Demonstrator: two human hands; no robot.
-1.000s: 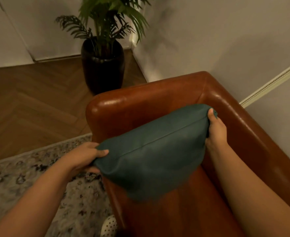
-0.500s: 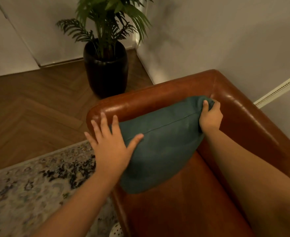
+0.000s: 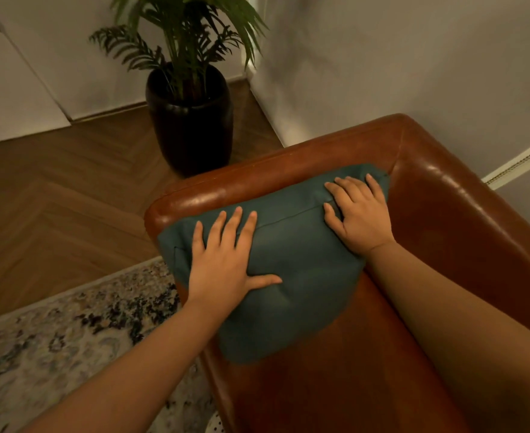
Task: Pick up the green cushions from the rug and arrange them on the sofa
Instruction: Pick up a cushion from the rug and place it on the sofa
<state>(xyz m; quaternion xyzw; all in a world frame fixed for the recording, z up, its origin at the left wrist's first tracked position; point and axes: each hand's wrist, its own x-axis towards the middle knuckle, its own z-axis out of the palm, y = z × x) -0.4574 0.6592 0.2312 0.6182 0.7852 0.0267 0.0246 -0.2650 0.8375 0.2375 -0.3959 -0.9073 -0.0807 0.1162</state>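
cushion [image 3: 291, 276]: green, on sofa [image 3: 445, 245] seat, leaning on armrest
left hand [image 3: 226, 260]: grip released, palm flat on cushion's left half
right hand [image 3: 359, 210]: grip released, fingers spread on cushion's top right corner
rug [image 3: 69, 339]: left of left hand

- Green cushion [image 3: 291, 276]: plump, teal-green, with a seam along its upper edge, propped in the corner of the sofa [image 3: 445, 232], leaning on the armrest.
- Sofa: glossy brown leather.
- Rug [image 3: 69, 332]: pale, dark-patterned, beside the sofa.
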